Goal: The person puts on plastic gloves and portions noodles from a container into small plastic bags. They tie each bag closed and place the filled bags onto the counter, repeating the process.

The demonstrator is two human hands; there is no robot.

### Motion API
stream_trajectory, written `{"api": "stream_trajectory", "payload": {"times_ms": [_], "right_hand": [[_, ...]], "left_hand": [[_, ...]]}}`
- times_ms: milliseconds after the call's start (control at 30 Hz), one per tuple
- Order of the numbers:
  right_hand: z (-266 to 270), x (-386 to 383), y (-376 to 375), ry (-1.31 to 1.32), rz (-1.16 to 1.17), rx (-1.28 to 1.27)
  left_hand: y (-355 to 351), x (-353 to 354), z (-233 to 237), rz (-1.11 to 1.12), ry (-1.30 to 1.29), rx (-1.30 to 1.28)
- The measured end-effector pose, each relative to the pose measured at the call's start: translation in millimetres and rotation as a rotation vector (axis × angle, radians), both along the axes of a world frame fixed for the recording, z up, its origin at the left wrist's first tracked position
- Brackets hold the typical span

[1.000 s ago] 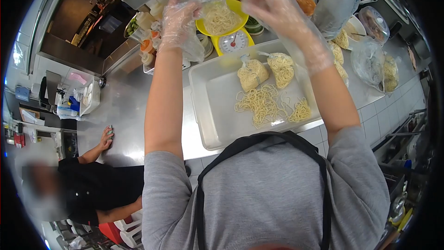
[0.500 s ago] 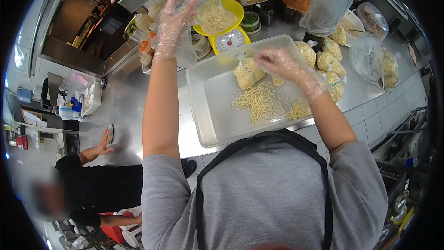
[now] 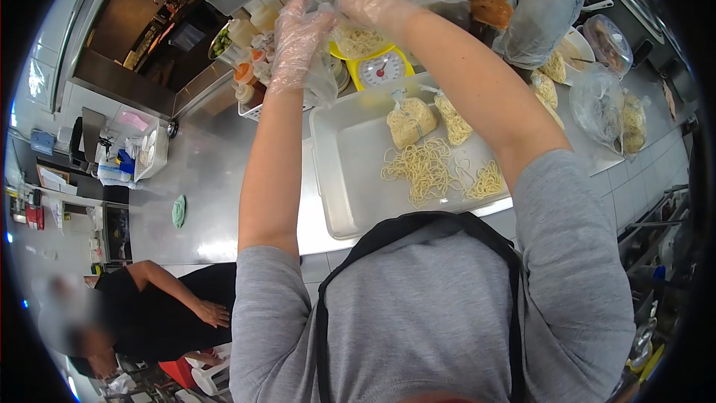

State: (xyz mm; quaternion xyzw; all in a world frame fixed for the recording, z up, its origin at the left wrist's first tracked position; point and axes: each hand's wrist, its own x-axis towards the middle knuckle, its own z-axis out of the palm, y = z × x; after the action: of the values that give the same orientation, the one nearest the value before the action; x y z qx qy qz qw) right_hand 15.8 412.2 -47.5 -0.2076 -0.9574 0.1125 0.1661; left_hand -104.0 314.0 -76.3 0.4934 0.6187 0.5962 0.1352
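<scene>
My left hand point(image 3: 302, 37), in a clear plastic glove, grips one side of a clear plastic bag point(image 3: 322, 78). Noodles point(image 3: 362, 43) fill the bag's lower part, over the yellow scale point(image 3: 382, 71). My right hand point(image 3: 377, 11), also gloved, is closed at the bag's upper edge; its fingertips are partly hidden by the plastic. Below the scale, a translucent tray point(image 3: 332, 205) holds loose noodles point(image 3: 425, 172) and a smaller heap point(image 3: 486, 180). Two bagged noodle portions, one left point(image 3: 412, 121) and one right point(image 3: 453, 119), also lie inside it.
Sauce bottles point(image 3: 244, 75) stand left of the scale. Beyond my right forearm are a large plastic bag point(image 3: 544, 4), several more noodle bags point(image 3: 552, 67) and a crumpled bag point(image 3: 597, 97). A green cloth point(image 3: 178, 211) lies on the steel counter; a person in black point(image 3: 171, 310) stands at left.
My right hand has moved from above the tray up to the bag at the scale, uncovering the second bagged portion. The other person's hand has left the green cloth.
</scene>
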Motion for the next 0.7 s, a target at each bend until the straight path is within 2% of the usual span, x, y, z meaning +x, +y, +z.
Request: {"api": "stream_trajectory", "payload": {"times_ms": [67, 100, 133, 167, 267, 333, 367, 433, 467, 500, 533, 600, 700], "right_hand": [[-8, -2, 7, -0.071, -0.046, -0.065], [-18, -7, 19, 0.067, 0.039, 0.064], [-21, -9, 22, 0.205, 0.123, 0.191], [-23, -12, 25, 0.204, 0.124, 0.191], [-16, -6, 23, 0.281, 0.178, 0.147], [-13, -7, 19, 0.291, 0.112, -0.066], [-11, -6, 18, 0.293, 0.109, -0.064], [-8, -4, 14, 0.416, 0.140, 0.153], [-7, -2, 12, 0.416, 0.142, 0.154], [2, 6, 4, 0.558, 0.178, 0.149], [12, 13, -3, 0.700, 0.213, 0.143], [34, 26, -9, 0.800, 0.248, 0.132], [72, 50, -14, 0.989, 0.326, 0.174]], "left_hand": [[8, -16, -9, 0.125, 0.218, -0.090], [8, -14, -8, 0.129, 0.215, -0.089], [8, -9, -7, 0.145, 0.322, -0.115], [8, -3, -6, 0.159, 0.429, -0.141], [20, -1, -13, 0.152, 0.459, -0.272], [27, 1, -18, 0.151, 0.459, -0.262], [30, 1, -20, 0.159, 0.457, -0.254], [32, 3, -19, 0.166, 0.427, -0.304], [32, 4, -19, 0.176, 0.393, -0.355], [31, 3, -22, 0.176, 0.393, -0.356], [30, 3, -25, 0.145, 0.386, -0.287], [29, 4, -27, 0.112, 0.381, -0.218], [30, 9, -23, 0.213, 0.386, -0.307]]}}
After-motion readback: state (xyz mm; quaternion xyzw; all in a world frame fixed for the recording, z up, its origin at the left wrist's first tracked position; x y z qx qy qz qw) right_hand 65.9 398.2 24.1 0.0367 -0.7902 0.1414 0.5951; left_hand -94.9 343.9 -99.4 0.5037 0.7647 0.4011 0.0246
